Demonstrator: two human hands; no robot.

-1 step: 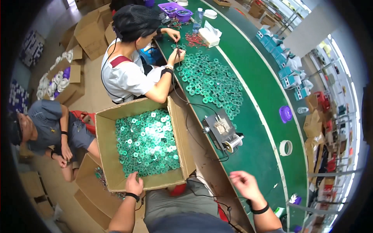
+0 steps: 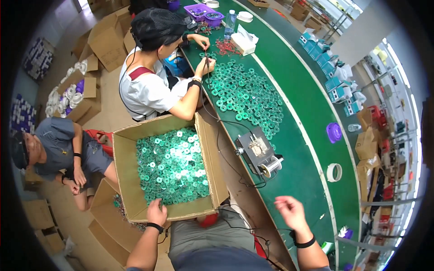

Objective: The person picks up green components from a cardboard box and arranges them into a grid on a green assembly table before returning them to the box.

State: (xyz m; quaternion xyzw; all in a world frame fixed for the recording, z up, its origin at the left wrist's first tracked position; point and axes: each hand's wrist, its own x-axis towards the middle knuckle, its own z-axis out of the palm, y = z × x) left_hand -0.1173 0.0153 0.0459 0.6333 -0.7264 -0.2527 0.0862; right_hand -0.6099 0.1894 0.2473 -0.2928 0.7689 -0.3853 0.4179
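A large cardboard box (image 2: 127, 180) stands in front of my lap, filled with small green ring-shaped circuit boards (image 2: 169, 167). My left hand (image 2: 156, 214) is hooked over its near rim, with the fingertips inside by the boards. Over the green table (image 2: 289, 178) on the right, my right hand (image 2: 290, 212) holds nothing; its fingers are loosely bent and apart. A small dark machine with a wire spool (image 2: 257, 150) rests on the table's near edge, beyond that hand. Farther along lies a wide spread of the same green boards (image 2: 244, 92).
A co-worker in white (image 2: 151, 86) sits at the table, handling a cable. Another in grey (image 2: 61, 144) sits at left. A second carton (image 2: 106, 205) stands below the box. A purple ring (image 2: 333, 133), white ring (image 2: 334, 172), tissue box (image 2: 244, 43) and bottle (image 2: 230, 23) are on the table.
My right hand has shifted slightly to the right over the table. My left hand stays at the box rim.
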